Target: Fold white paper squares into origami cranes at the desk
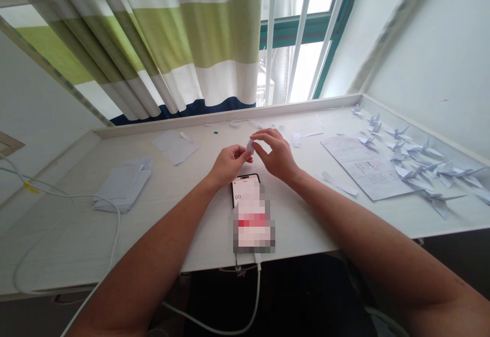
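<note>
Both of my hands meet above the middle of a pale desk (69, 235). My left hand (227, 163) pinches a small folded piece of white paper (250, 146) from the left. My right hand (276, 154) pinches the same piece from the right, fingers curled over it. The paper is held just above the desk, beyond the top end of a phone (248, 194) that lies flat with its screen lit.
Several folded paper cranes (415, 166) lie at the right beside a printed sheet (365, 166). A stack of white paper (122, 186) sits at the left, more sheets (175, 147) behind it. A white cable (111, 224) crosses the left side. Paper scraps (296, 139) lie near the striped curtain (199, 46).
</note>
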A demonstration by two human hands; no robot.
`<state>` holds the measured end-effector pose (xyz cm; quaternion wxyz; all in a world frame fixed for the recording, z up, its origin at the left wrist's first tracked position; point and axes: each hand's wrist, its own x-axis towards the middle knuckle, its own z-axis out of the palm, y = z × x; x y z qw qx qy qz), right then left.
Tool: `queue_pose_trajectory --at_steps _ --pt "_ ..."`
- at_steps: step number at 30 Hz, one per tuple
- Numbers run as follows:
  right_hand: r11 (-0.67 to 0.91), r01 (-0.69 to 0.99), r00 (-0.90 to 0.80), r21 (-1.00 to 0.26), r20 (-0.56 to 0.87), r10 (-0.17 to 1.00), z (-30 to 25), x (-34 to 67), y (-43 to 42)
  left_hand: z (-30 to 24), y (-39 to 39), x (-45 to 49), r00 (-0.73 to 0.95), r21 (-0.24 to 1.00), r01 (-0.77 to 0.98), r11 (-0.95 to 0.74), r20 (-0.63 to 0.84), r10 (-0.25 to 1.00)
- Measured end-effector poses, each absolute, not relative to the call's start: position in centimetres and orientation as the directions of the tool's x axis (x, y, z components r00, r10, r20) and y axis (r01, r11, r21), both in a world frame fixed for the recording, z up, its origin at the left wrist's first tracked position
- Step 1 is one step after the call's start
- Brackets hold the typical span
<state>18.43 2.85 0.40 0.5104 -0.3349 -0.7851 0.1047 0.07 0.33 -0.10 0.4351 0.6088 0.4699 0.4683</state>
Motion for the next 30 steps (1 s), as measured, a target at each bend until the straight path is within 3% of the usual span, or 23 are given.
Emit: queue_pose_trajectory --at_steps 10,13,18,23,27,30 --pt "0.817 0.362 -0.436 -0.448 0.693 0.574 0.6 18.1 1.9 -0.3 1.1 -0.4 0.056 0.976 0.110 -0.191 0.185 0.981" --pt "0.811 0.312 -0.424 -0.496 0.691 0.586 0.9 17.9 1.5 0.0 1.0 -0.4 0.038 0.967 0.097 -0.234 0.231 0.972" --pt "0.619 0.115 -0.187 -0.777 0.595 0.782 1.2 17.5 1.0 0.4 0.5 -0.1 0.060 0.950 0.095 -0.298 0.294 0.954" --pt "0.435 0.016 -0.076 -0.900 0.432 0.898 1.1 17.5 1.8 0.8 0.2 0.3 0.085 0.944 0.099 -0.313 0.306 0.948" --pt "0.236 -0.127 -0.219 -0.963 0.259 0.941 0.9 17.8 2.3 0.8 0.2 0.4 0.064 0.942 0.096 -0.322 0.316 0.946" --pt "0.153 -0.211 -0.359 -0.966 0.222 0.907 0.9 17.8 2.3 0.8 0.3 0.4 0.031 0.954 0.057 -0.295 0.293 0.955"
